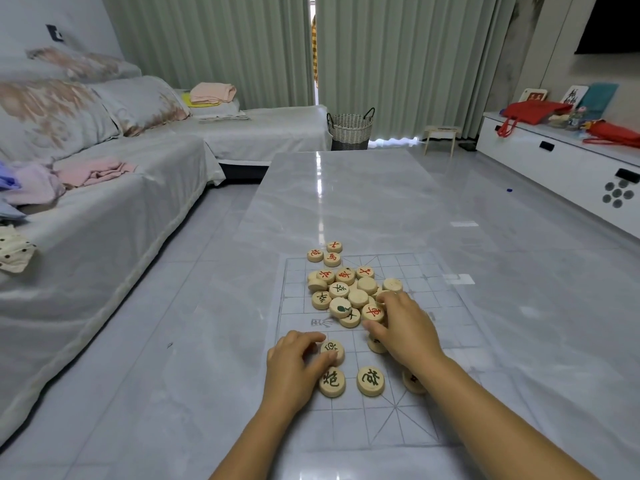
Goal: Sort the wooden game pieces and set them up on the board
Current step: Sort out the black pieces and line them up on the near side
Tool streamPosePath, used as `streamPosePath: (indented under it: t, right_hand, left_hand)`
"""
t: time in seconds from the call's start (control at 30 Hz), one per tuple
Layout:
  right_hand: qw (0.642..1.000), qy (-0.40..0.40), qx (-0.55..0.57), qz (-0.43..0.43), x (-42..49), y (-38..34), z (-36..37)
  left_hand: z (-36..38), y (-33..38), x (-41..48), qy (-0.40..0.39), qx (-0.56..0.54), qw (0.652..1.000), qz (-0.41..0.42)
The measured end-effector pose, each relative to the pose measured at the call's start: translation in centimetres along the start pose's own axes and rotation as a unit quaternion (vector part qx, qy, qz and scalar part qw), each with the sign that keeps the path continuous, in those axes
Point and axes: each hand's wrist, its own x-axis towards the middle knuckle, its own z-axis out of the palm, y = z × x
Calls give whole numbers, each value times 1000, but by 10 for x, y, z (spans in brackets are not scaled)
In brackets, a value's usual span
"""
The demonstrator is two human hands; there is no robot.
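Discs of pale wood, marked in red or green, were heaped on the thin gridded board (408, 403).

Beside the heap (349, 292), a green-marked piece (332, 351) was pinched by the left hand (294, 365); the right hand (405, 327) was curled over a red-marked disc (373, 312) at the heap's edge.

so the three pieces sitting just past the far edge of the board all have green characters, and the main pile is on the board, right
Not quite. In the head view the three pieces just beyond the board's far edge carry red characters, not green. The rest holds: the main pile does lie on the board, with the right hand reaching into it.
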Motion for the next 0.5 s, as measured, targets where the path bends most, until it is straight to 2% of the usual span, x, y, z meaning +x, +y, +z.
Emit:
streamPosePath:
  t: [0.1, 0.27, 0.4, 0.5]
  right_hand:
    - [999, 3, -36, 11, 7, -1, 5]
    - [993, 33, 87, 69, 0, 28, -9]
    - [987, 4, 107, 121, -14, 66, -21]
    - [986, 7, 127, 104, -23, 77, -17]
  left_hand:
    - [0, -2, 0, 3, -17, 1000, 11]
    - [3, -6, 1, 11, -17, 1000, 24]
    - [4, -5, 4, 24, -26, 999, 10]
    - [7, 6, 17, 20, -28, 999, -11]
